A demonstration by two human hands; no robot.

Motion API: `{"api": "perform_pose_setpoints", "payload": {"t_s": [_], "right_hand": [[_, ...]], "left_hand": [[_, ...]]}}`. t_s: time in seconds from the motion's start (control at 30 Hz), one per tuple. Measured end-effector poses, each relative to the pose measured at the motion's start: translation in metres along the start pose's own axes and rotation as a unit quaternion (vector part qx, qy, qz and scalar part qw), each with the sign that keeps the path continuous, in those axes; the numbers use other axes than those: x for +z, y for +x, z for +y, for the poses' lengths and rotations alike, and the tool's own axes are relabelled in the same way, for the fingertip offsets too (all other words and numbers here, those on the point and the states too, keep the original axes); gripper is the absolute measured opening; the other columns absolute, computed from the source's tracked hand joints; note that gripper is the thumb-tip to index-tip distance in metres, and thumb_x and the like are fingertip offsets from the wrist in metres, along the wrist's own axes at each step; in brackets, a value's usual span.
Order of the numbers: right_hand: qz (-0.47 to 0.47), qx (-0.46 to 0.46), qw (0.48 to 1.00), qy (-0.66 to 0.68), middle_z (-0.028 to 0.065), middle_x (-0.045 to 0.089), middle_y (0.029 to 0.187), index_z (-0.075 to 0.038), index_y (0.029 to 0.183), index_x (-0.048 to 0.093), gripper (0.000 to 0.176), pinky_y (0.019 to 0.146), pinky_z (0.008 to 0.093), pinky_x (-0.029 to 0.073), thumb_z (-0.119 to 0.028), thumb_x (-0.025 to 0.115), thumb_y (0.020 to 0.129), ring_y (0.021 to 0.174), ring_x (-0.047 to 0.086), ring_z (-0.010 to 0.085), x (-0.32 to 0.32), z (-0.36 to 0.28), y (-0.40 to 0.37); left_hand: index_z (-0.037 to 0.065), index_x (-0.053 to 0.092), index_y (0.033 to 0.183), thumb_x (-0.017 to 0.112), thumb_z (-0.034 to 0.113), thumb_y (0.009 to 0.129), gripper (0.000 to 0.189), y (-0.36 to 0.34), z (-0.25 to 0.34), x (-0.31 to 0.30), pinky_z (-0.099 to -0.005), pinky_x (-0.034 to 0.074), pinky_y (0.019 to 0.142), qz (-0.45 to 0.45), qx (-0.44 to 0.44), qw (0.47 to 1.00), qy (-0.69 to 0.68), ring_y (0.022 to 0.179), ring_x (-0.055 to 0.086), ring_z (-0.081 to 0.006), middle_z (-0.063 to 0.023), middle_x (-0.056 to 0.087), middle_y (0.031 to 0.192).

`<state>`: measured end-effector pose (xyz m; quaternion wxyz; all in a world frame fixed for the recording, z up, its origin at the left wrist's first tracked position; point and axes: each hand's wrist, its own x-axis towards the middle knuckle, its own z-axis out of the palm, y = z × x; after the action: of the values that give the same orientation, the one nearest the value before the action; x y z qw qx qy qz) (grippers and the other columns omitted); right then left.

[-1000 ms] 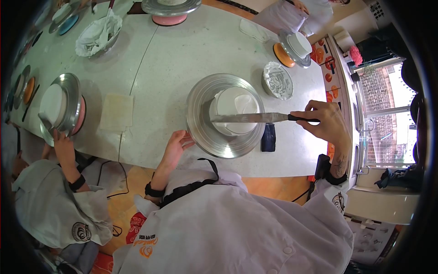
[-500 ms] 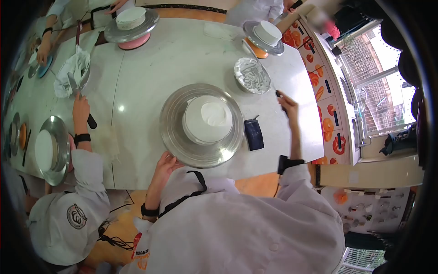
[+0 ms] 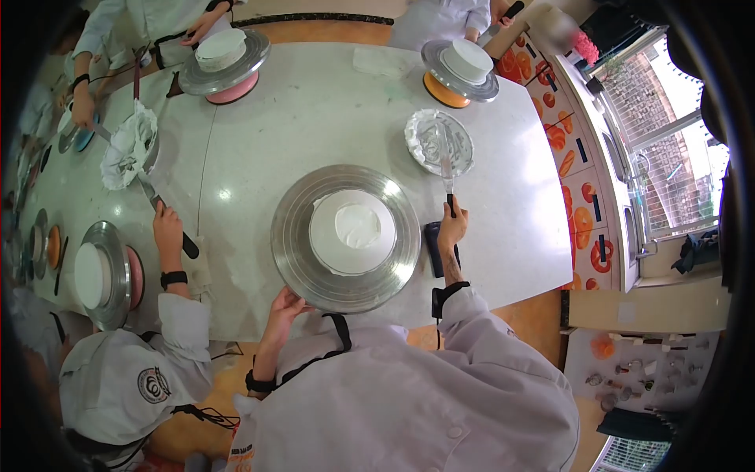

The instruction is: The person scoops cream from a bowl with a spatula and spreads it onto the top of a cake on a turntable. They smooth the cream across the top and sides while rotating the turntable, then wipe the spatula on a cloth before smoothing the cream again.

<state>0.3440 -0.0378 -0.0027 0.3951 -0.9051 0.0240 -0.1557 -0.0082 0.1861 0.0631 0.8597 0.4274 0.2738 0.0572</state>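
In front of me a round white-coated cake (image 3: 352, 232) stands on a metal turntable (image 3: 295, 259), with a patch of cream on its top. My left hand (image 3: 288, 305) touches the turntable's near left edge, its fingers bent against the rim. My right hand (image 3: 453, 223) is closed round the black handle of a spatula (image 3: 447, 161). The spatula's blade lies in a bowl of white cream (image 3: 429, 140) beyond the hand. A dark cloth-like item (image 3: 433, 250) lies beside my right wrist, partly covered by it.
At the left, a co-worker's hand (image 3: 167, 228) holds a spatula by another cream bowl (image 3: 151, 157). A cake on a tilted-looking turntable (image 3: 118, 271) stands nearby. Two more turntables with cakes (image 3: 222, 50) (image 3: 469, 61) stand along the far edge, with people behind them.
My right hand has moved left with the spatula, whose blade has gone into the cream bowl. My left hand stays at the turntable. The co-worker's spatula at the left has shifted.
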Motion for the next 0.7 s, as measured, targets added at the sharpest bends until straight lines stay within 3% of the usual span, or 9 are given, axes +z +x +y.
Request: {"api": "perform_pose_setpoints", "payload": {"t_s": [0.47, 0.7], "right_hand": [[-0.029, 0.025, 0.999, -0.030, 0.0055, 0.051, 0.079, -0.018, 0.107, 0.063, 0.030, 0.066, 0.0283, 0.041, -0.018, 0.065, 0.077, 0.070, 0.050, 0.0165, -0.081, 0.040, -0.075], [-0.045, -0.017, 0.997, -0.058, 0.0039, 0.051, 0.074, -0.012, 0.107, 0.062, 0.027, 0.057, 0.0257, 0.040, -0.015, 0.061, 0.080, 0.064, 0.049, 0.0129, -0.129, 0.032, -0.105]], "left_hand": [[0.002, 0.046, 0.116, 0.053, 0.008, 0.083, 0.034, 0.000, -0.002, 0.002, -0.0315, 0.045, 0.079, 0.015, -0.008, 1.000, 0.023, 0.094, 0.053, -0.0163, -0.0060, 0.056, 0.103], [0.003, 0.043, 0.120, 0.054, 0.008, 0.083, 0.039, 0.002, -0.004, -0.005, -0.0315, 0.045, 0.079, 0.007, -0.008, 1.000, 0.022, 0.095, 0.053, -0.0163, -0.0060, 0.055, 0.107]]}}
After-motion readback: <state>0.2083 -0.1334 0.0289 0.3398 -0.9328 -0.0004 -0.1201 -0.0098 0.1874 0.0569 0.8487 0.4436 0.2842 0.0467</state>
